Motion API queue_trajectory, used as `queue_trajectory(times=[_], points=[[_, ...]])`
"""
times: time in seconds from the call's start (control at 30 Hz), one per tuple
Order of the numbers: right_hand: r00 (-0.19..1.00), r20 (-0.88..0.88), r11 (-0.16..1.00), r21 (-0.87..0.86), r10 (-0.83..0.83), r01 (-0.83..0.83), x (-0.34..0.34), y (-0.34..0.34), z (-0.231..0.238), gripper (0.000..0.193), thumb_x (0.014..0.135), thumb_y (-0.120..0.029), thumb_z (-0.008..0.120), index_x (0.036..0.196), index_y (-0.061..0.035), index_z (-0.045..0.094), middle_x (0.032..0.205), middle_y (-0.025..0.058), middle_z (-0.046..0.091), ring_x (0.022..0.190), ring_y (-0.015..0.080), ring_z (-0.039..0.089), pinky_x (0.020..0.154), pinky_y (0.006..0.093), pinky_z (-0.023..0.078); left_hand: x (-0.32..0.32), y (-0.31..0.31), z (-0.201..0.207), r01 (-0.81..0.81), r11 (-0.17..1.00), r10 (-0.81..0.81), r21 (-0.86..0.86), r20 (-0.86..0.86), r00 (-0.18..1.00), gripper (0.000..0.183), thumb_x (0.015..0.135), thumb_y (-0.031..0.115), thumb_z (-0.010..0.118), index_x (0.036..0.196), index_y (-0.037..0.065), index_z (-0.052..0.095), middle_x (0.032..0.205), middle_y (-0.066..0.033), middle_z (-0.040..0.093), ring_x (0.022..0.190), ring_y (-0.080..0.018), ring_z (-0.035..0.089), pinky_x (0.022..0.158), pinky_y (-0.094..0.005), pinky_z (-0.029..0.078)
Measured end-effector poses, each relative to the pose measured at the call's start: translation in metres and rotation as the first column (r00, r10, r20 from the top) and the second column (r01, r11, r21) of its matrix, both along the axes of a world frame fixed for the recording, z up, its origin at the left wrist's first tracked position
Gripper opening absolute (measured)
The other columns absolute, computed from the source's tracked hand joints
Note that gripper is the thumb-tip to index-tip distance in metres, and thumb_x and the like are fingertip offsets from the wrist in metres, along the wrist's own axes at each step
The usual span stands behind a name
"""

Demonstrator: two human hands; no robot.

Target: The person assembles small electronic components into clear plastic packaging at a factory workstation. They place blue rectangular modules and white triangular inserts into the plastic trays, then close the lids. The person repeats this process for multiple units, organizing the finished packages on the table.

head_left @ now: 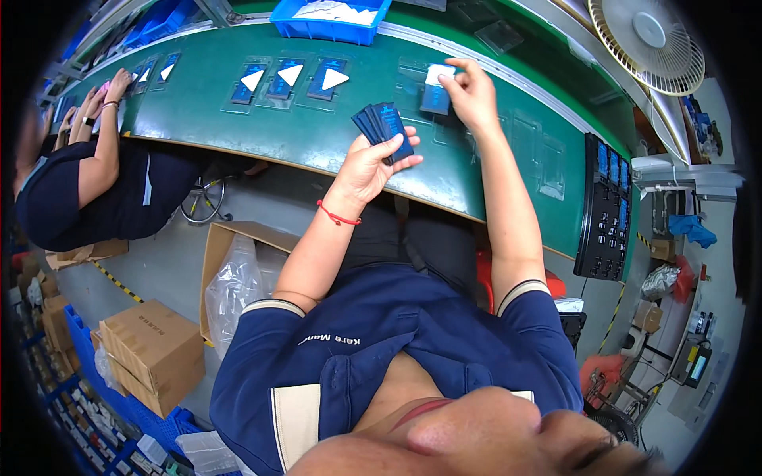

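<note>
My left hand (373,159) grips a fanned stack of flat dark blue cards (385,127) above the near edge of the green conveyor belt (333,135). A red string circles that wrist. My right hand (470,94) reaches further onto the belt and pinches a dark blue card with a white label (436,89), pressing it onto a clear plastic tray (421,87). Three clear trays to the left each hold a blue card with a white triangle, the nearest one being this tray (325,79).
A co-worker in dark clothes (95,174) sits at the left with hands on the belt. A blue bin (329,20) stands at the far edge. A black tray of blue cards (605,208) lies at right, a white fan (647,40) above it. Cardboard boxes (151,353) stand on the floor.
</note>
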State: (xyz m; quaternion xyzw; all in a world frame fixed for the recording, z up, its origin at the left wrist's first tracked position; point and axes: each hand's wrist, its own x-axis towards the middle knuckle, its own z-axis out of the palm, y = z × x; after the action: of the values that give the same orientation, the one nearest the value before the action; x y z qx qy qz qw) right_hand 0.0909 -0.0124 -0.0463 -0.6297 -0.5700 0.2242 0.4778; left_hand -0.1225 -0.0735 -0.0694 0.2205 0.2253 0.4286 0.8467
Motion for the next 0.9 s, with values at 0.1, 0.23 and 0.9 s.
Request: queue_trajectory(times=[0.1,0.23,0.9], points=[[0.883,0.469,0.999,-0.052,0.015,0.011,-0.022,0.021,-0.008,0.034,0.081,-0.023,0.073,0.111,-0.0097,0.063,0.073,0.0076,0.065,0.069,0.0212,0.064,0.067,0.0341,0.047,-0.003,0.008,-0.006,-0.039,0.999,0.039,-0.007,0.054,0.998,0.029,0.091,-0.001,0.057,0.119,-0.002,0.052,0.115,-0.0149,0.06,0.107,-0.0275,0.061,0.088,-0.0439,0.056],[0.692,0.722,1.0,0.021,-0.008,-0.01,-0.037,0.015,-0.013,0.036,0.083,-0.032,0.068,0.112,-0.0111,0.062,0.091,0.0093,0.068,0.09,0.0288,0.063,0.082,0.0436,0.042,-0.002,0.007,-0.004,-0.075,0.997,0.076,-0.023,0.028,0.997,0.029,0.091,-0.002,0.057,0.12,-0.002,0.053,0.116,-0.015,0.061,0.107,-0.0278,0.062,0.088,-0.0415,0.056],[0.938,0.163,0.951,-0.101,0.305,-0.291,-0.031,-0.059,0.015,0.047,0.083,-0.023,0.071,0.125,-0.0078,0.059,0.077,0.0079,0.063,0.074,0.0195,0.06,0.068,0.0358,0.046,0.011,-0.009,0.011,-0.139,0.983,0.166,0.122,-0.255,0.952,0.031,0.084,-0.002,0.065,0.114,0.002,0.06,0.102,-0.0085,0.067,0.086,-0.0186,0.068,0.061,-0.0289,0.061]])
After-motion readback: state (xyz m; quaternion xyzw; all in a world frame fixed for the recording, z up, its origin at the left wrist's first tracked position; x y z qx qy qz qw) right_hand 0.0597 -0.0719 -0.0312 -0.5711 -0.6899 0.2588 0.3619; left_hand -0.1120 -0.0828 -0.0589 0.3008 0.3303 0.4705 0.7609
